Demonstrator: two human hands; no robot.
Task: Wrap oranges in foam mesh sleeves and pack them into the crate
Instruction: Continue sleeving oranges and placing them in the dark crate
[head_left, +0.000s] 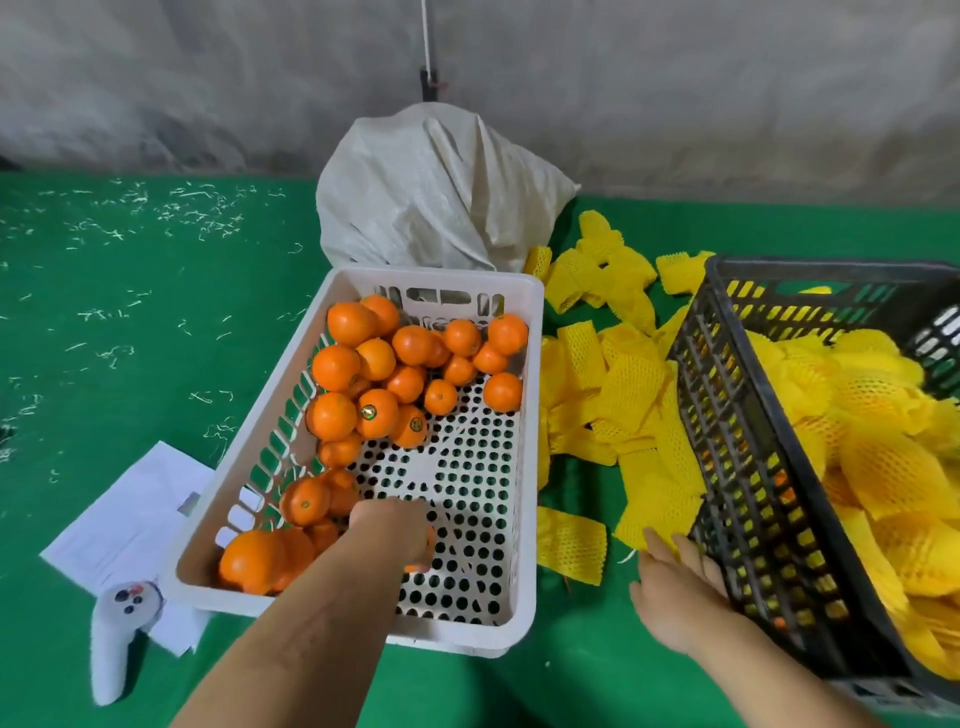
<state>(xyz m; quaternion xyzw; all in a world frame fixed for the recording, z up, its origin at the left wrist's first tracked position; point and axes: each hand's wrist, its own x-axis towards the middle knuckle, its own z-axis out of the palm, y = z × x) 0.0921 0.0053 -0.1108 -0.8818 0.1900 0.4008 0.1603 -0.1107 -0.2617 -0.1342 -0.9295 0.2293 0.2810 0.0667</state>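
Left hand (395, 530) is down inside the white perforated plastic basket (524, 587), fingers curled over a small orange fruit (423, 551) of which only slivers show, so it looks like a grip but how firm I cannot tell; right hand (675, 597) lies with straight relaxed fingers against the near wall of the dark slotted plastic crate (743, 467), holding nothing. Step in hand, as I judge it: picking the next fruit from the pile of loose bare oranges (384, 374), wrapping not yet begun. Next move likely calls for lifting the fruit clear of the basket wall while the right hand takes one flat sleeve from the heap of yellow foam mesh sleeves (623, 395) lying between basket and crate, then opening it to push the fruit through. The crate at right already holds many yellow-sleeved wrapped oranges (862, 447). Surface is a green felt-like cloth (130, 338) strewn with pale shreds; from the left, a white handheld controller (119, 634) beside white paper sheets (135, 519), a bulging white woven sack (436, 197) behind the basket, and a grey rough wall (208, 78) at the back with a thin cord hanging
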